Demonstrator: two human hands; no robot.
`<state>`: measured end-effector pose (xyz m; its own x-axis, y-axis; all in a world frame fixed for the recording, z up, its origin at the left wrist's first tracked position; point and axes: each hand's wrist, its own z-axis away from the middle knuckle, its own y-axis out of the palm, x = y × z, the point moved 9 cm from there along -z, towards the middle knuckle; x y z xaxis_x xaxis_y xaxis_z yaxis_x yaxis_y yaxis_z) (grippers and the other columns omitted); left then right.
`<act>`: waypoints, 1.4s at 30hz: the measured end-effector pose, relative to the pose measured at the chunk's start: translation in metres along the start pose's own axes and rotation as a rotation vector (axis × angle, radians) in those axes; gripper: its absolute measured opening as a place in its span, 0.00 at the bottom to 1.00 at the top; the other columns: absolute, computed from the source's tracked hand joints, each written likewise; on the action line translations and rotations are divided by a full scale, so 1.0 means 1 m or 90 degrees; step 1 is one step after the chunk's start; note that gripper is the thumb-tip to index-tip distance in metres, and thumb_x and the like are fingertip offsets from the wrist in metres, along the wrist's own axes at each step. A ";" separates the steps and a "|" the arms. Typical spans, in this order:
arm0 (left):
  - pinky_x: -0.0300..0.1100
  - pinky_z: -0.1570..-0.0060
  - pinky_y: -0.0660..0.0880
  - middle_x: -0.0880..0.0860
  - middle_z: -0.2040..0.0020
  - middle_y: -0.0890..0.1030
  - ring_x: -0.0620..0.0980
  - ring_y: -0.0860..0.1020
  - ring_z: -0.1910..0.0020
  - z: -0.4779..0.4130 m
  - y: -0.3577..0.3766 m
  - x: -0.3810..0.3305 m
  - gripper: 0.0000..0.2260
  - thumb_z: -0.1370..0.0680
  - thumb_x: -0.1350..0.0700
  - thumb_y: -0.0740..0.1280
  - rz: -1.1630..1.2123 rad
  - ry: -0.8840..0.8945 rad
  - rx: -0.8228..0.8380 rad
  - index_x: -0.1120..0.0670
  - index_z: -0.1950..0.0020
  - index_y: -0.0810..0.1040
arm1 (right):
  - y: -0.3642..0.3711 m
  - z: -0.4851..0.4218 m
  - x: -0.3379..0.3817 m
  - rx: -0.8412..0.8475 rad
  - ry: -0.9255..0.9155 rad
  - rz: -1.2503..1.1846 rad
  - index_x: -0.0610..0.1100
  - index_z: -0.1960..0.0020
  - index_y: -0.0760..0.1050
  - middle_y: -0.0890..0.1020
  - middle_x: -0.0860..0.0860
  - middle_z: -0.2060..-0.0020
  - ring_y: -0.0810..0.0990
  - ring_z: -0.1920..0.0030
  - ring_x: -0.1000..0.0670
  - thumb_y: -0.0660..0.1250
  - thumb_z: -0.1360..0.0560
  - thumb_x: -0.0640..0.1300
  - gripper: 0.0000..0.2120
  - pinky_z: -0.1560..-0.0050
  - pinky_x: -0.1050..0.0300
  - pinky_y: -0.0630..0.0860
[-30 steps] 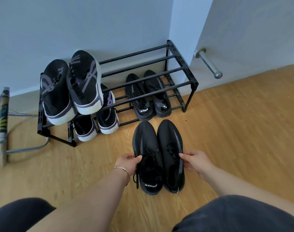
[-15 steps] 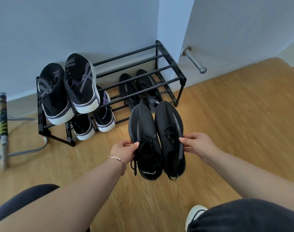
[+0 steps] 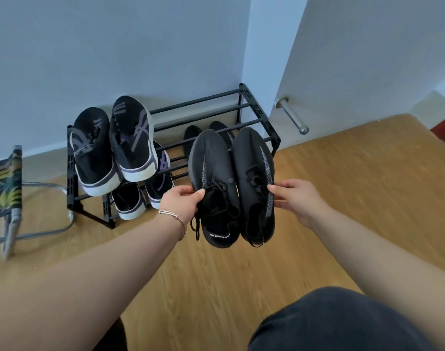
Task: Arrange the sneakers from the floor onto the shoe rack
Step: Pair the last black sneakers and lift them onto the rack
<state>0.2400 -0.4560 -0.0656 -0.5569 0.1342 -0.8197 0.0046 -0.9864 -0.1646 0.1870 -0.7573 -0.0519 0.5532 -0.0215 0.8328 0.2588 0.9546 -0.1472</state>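
Above floor, black sneakers (image 3: 231, 186) lifted higher toward rack (image 3: 256, 110), both hands' grip closed on them

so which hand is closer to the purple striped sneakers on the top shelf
Left. The left hand grips the black pair's left shoe, just right of and below the purple striped sneakers. The right hand holds the other shoe, farther right.

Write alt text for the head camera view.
Left hand and right hand hold a pair of black sneakers side by side above the wooden floor, before a black two-tier shoe rack holding three other pairs.
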 end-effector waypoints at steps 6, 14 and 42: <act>0.54 0.45 0.82 0.59 0.52 0.87 0.61 0.86 0.50 -0.029 -0.006 -0.050 0.11 0.32 0.52 0.76 0.054 -0.007 0.000 0.51 0.53 0.80 | 0.014 -0.034 0.066 0.000 -0.046 0.019 0.36 0.42 0.81 0.87 0.42 0.51 0.87 0.51 0.44 0.75 0.26 0.40 0.13 0.46 0.46 0.84; 0.53 0.43 0.80 0.60 0.56 0.83 0.61 0.83 0.54 -0.067 -0.003 -0.089 0.14 0.24 0.59 0.74 0.084 -0.017 -0.051 0.58 0.41 0.78 | 0.032 -0.087 0.117 -0.021 -0.061 0.061 0.37 0.44 0.80 0.86 0.42 0.55 0.87 0.53 0.43 0.76 0.27 0.41 0.14 0.46 0.46 0.84; 0.46 0.24 0.60 0.49 0.21 0.63 0.49 0.60 0.21 -0.010 0.022 -0.058 0.49 0.31 0.41 0.76 -0.382 0.193 -0.065 0.53 0.18 0.54 | 0.044 -0.044 0.072 0.189 -0.250 0.388 0.54 0.22 0.60 0.70 0.59 0.29 0.71 0.30 0.58 0.77 0.30 0.53 0.41 0.28 0.52 0.70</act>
<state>0.2805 -0.4845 -0.0266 -0.2305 0.6909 -0.6852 -0.1466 -0.7208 -0.6775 0.2730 -0.7303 -0.0215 0.1945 0.5860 0.7866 -0.2535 0.8047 -0.5368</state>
